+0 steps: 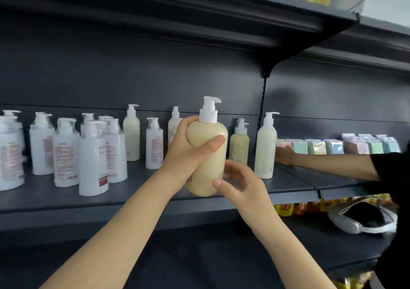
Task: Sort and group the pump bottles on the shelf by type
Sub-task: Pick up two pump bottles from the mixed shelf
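— Our left hand grips the cream pump bottle upright, over the shelf's front edge.
— And our right hand?
— Fingers loose, thumb touching the bottle's base. White bottles crowd the shelf's left end.

Left edge cuts leftmost white bottle. Its label print blurred, unreadable. Label of cream bottle mostly hidden under left hand. Right, other person's hand partly behind tall bottle.

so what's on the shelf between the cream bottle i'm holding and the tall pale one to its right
In the head view, one short beige pump bottle, set further back.
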{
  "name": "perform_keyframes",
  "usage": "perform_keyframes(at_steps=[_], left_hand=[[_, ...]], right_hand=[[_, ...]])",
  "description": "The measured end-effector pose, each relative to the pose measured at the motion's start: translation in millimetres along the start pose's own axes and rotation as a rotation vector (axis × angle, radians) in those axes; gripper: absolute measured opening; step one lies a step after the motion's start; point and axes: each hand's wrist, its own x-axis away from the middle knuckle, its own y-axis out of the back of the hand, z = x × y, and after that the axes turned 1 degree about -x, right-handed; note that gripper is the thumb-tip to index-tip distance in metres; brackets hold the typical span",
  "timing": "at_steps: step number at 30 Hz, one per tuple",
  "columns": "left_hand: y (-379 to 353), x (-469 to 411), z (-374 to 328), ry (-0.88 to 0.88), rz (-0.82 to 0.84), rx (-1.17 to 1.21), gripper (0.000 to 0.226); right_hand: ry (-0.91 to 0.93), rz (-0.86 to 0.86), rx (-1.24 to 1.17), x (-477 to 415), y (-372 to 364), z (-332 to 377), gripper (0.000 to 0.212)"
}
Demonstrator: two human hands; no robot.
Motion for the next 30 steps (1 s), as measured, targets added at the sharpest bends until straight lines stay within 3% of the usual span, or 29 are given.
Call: perform_keyframes(at_steps=[5, 13, 24, 30], left_hand=[[-74.3, -35.7, 28.2, 0.047, -0.083, -0.01, 0.044], [-146.4, -84.1, 79.4, 0.13, -0.129, -0.104, 0.054], [-164.1, -110.9, 136.8, 0.177, -0.119, -0.212, 0.059], [-153.6, -113.8, 141.1, 0.192, -0.011, -0.33, 0.072]], right_hand=[[-0.019, 0.02, 0.021, -36.9, 65.6, -32.4, 0.036], [-0.129, 0.007, 0.061, -89.6, 118.0, -95.0, 0.036], [-0.161, 0.023, 0.128, -116.7, 132.3, -151.3, 0.031], [-0.163, 0.027, 0.19, -119.1, 132.7, -152.9, 0.041]])
